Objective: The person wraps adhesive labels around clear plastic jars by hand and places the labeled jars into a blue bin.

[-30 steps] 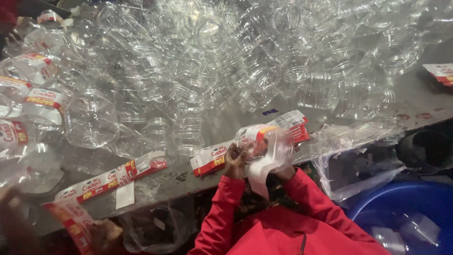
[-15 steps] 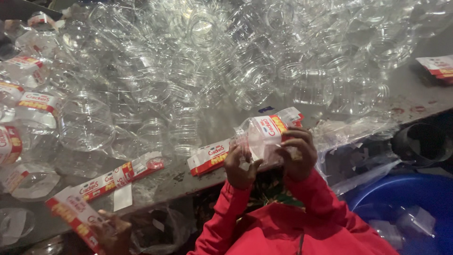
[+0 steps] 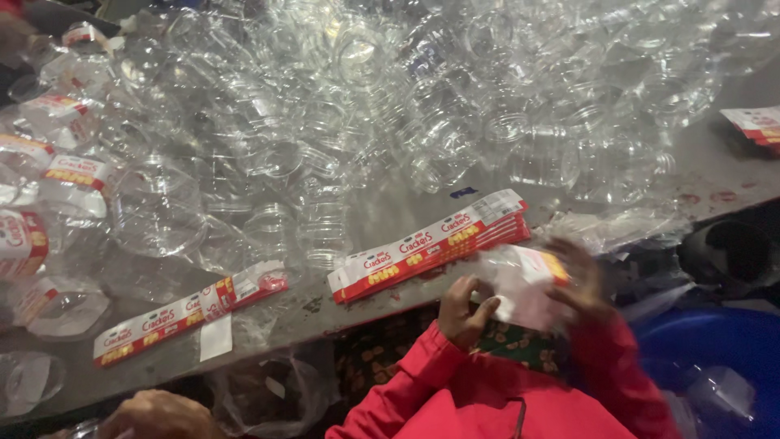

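Cluttering grey table (image 3: pixel 715 175): clear jars (image 3: pixel 341 114), label strips (image 3: pixel 431 244).

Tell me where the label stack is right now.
In the head view, the label stack lies on the table edge, just beyond the left hand, before the clear jars.

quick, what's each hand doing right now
Left hand: closed on the clear jar.
Right hand: blurred, on the same jar's far side; grip cannot be told.
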